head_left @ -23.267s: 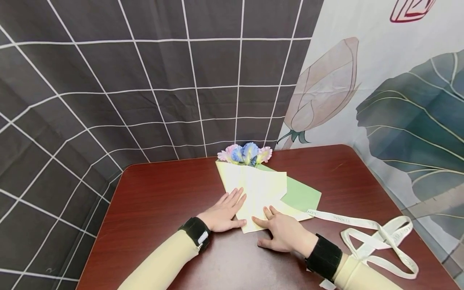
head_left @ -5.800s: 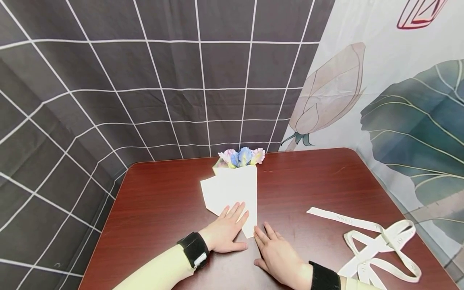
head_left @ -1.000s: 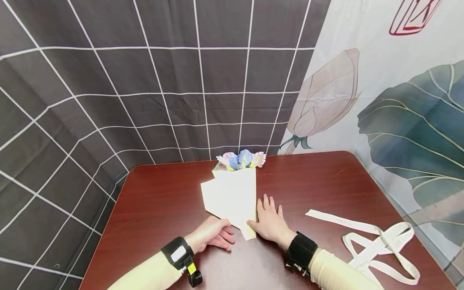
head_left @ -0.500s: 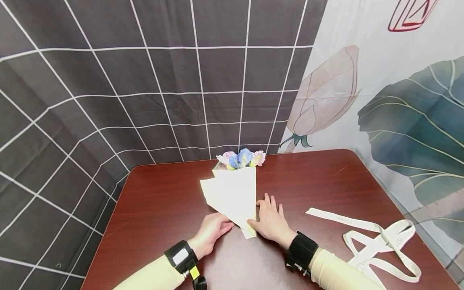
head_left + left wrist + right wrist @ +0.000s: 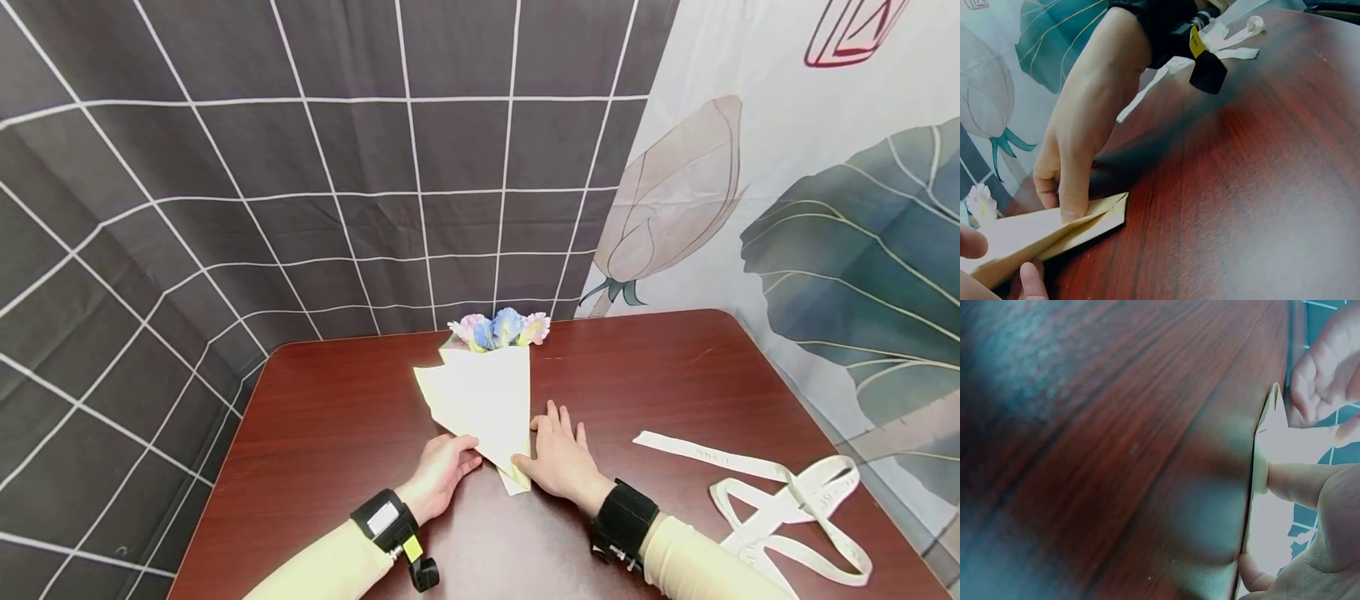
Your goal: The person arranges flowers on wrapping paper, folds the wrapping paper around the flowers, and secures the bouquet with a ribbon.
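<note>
A bouquet lies on the dark red table (image 5: 330, 417), its pink and blue flowers (image 5: 500, 327) sticking out of a cream paper wrap (image 5: 486, 396) folded into a cone. My left hand (image 5: 467, 454) pinches the wrap's lower left edge, with the thumb on top and a fingertip (image 5: 1032, 281) under the paper. My right hand (image 5: 543, 442) lies flat beside the cone's right edge. Its thumb (image 5: 1072, 200) presses the narrow tip of the wrap (image 5: 1066, 228) onto the table, and its other fingers lie straight on the wood. In the right wrist view, the thumb (image 5: 1282, 481) meets the paper edge.
A long white ribbon (image 5: 780, 500) lies looped on the table's right side, one end reaching toward my right wrist; the same ribbon (image 5: 1147, 94) shows behind that wrist. A dark checked curtain and a flower-print cloth hang close behind the table's far edge.
Over the last second my left hand slid right from the bare table to the wrap's left edge and took hold of it. The right hand has stayed in place on the tip.
</note>
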Demonstrator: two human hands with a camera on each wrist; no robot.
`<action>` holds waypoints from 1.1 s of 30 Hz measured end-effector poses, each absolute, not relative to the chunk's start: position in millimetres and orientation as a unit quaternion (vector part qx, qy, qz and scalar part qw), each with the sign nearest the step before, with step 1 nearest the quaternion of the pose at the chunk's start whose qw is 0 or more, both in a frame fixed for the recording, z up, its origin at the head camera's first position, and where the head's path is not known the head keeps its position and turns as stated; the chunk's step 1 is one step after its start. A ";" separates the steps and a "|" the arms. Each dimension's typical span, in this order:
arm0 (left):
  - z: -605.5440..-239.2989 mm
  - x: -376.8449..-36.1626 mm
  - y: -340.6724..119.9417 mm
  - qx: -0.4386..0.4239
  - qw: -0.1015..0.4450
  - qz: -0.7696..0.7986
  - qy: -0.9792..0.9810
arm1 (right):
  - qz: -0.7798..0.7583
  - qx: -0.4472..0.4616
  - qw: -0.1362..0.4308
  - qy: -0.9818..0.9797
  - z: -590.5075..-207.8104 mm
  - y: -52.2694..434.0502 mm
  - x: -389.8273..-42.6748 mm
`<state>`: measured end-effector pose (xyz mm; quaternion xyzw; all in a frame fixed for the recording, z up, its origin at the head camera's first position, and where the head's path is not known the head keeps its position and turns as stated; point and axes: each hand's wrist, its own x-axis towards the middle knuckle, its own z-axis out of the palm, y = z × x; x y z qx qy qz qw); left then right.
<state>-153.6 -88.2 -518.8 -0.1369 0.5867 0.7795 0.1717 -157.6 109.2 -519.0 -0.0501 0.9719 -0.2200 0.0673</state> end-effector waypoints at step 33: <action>-528.4 -143.0 -42.9 -0.185 0.094 0.726 0.656 | -0.254 -0.066 0.095 0.960 -513.2 111.9 -154.2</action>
